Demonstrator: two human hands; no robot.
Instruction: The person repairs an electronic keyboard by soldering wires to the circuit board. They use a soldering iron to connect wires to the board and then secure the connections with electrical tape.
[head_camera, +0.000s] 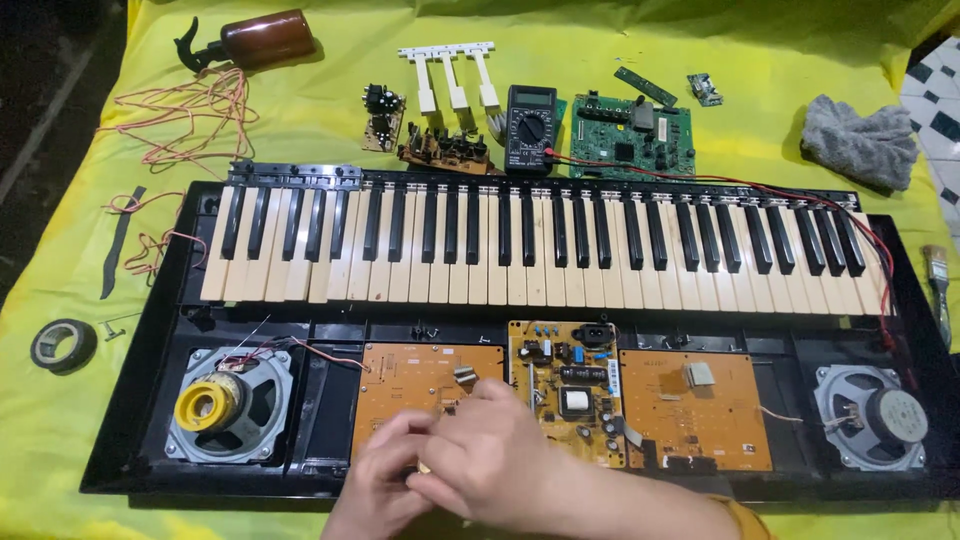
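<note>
The left orange circuit board (425, 385), one of three boards flanked by two speakers, lies under both hands, left hand (380, 490) at seven o'clock of right hand (490, 455), fingers pinched together, hold unclear.

The two hands sit close together and look blurry. The right hand (500, 455) covers part of the left hand (385, 490), so what the fingers hold cannot be seen. Both hands hide the lower part of the orange board (400, 375). The right arm is cut off by the bottom edge. The paintbrush (938, 280) is cut off at the right edge. The parts on the green board (630, 135) are too small to tell.
</note>
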